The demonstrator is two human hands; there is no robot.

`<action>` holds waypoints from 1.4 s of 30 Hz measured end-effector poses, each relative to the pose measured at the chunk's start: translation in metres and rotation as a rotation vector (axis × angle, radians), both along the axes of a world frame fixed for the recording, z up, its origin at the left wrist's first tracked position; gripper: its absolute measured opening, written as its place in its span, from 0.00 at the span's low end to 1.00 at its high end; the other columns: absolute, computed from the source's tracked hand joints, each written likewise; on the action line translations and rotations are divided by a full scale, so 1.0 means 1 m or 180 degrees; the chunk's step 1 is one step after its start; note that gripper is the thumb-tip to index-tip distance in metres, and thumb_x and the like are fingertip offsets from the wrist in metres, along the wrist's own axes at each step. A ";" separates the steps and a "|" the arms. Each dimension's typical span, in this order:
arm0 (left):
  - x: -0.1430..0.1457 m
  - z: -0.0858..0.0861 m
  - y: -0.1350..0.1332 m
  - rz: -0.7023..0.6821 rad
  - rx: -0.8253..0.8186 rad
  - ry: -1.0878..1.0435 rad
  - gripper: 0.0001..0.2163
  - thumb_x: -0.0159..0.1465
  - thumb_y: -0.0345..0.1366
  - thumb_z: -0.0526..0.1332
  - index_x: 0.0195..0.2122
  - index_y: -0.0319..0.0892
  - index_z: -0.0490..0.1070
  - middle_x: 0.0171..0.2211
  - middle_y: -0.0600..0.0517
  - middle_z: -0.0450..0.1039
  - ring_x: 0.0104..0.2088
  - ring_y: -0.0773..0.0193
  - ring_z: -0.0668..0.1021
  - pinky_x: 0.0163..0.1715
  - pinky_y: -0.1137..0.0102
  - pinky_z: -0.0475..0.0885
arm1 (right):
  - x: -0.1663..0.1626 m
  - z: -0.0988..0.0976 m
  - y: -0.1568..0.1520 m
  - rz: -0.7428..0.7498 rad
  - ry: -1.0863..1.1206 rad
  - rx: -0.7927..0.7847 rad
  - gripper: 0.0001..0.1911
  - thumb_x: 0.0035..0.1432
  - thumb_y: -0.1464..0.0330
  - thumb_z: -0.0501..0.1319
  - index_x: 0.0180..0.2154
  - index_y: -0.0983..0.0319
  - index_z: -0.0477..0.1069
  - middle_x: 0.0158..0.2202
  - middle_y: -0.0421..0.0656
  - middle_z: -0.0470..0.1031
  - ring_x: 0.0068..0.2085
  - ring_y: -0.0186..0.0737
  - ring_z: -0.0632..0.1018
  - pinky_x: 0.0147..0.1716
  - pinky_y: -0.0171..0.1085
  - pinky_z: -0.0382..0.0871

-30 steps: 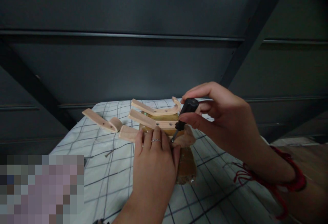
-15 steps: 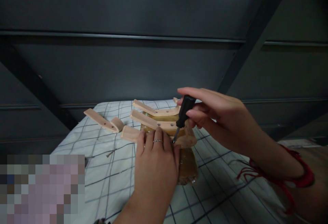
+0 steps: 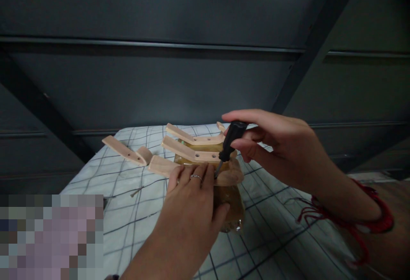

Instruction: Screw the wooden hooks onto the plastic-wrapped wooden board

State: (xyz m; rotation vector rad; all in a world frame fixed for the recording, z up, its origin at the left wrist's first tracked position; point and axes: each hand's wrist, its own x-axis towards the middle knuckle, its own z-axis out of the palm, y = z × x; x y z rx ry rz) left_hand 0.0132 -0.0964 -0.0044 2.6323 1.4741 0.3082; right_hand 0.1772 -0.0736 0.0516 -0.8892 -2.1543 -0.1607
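Observation:
My right hand [image 3: 282, 147] is closed round the black handle of a small screwdriver [image 3: 228, 145], whose tip points down onto a pale wooden strip near my left fingertips. My left hand [image 3: 192, 203], with a ring on one finger, lies flat and spread on a brown wooden block [image 3: 230, 207] and the strip it carries. Two curved wooden hook pieces [image 3: 192, 147] with screw holes stand fixed on the block just beyond my fingers.
A loose wooden hook piece [image 3: 128, 151] lies to the left on the white checked cloth [image 3: 137, 211]. A small screw [image 3: 137, 192] rests on the cloth. A dark panelled wall [image 3: 160, 79] rises right behind. Red cords [image 3: 358, 224] hang at my right wrist.
My left hand has slid slightly back and turned, its wrist now more to the left. The right hand has shifted its grip on the screwdriver handle, which stays at the same spot.

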 end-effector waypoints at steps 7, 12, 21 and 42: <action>0.005 -0.003 0.003 0.0039 0.0065 -0.0179 0.19 0.61 0.35 0.50 0.53 0.35 0.62 0.53 0.41 0.65 0.53 0.49 0.66 0.53 0.49 0.54 | 0.000 0.000 -0.001 0.0023 -0.0041 0.0113 0.15 0.56 0.69 0.59 0.44 0.71 0.70 0.35 0.46 0.77 0.30 0.34 0.77 0.31 0.32 0.70; 0.002 -0.002 0.004 -0.0003 0.0042 -0.0152 0.19 0.60 0.33 0.50 0.53 0.36 0.62 0.53 0.42 0.65 0.53 0.50 0.65 0.52 0.51 0.56 | -0.001 0.000 -0.003 -0.0026 -0.0043 0.0147 0.14 0.55 0.68 0.59 0.42 0.70 0.71 0.27 0.40 0.74 0.22 0.29 0.71 0.26 0.31 0.66; 0.000 0.001 0.002 -0.0114 -0.0135 -0.0106 0.22 0.59 0.34 0.51 0.55 0.35 0.59 0.55 0.41 0.62 0.55 0.48 0.62 0.54 0.48 0.52 | -0.007 -0.001 -0.006 -0.0176 0.0320 -0.0031 0.10 0.50 0.69 0.63 0.36 0.67 0.70 0.23 0.36 0.70 0.20 0.27 0.69 0.18 0.28 0.60; 0.001 -0.004 -0.004 -0.0091 0.0219 -0.0027 0.21 0.62 0.37 0.50 0.54 0.32 0.60 0.54 0.38 0.63 0.54 0.48 0.65 0.54 0.48 0.54 | -0.012 -0.013 -0.002 -0.0090 0.0964 -0.0304 0.09 0.51 0.64 0.63 0.35 0.59 0.66 0.21 0.33 0.65 0.19 0.29 0.65 0.17 0.32 0.60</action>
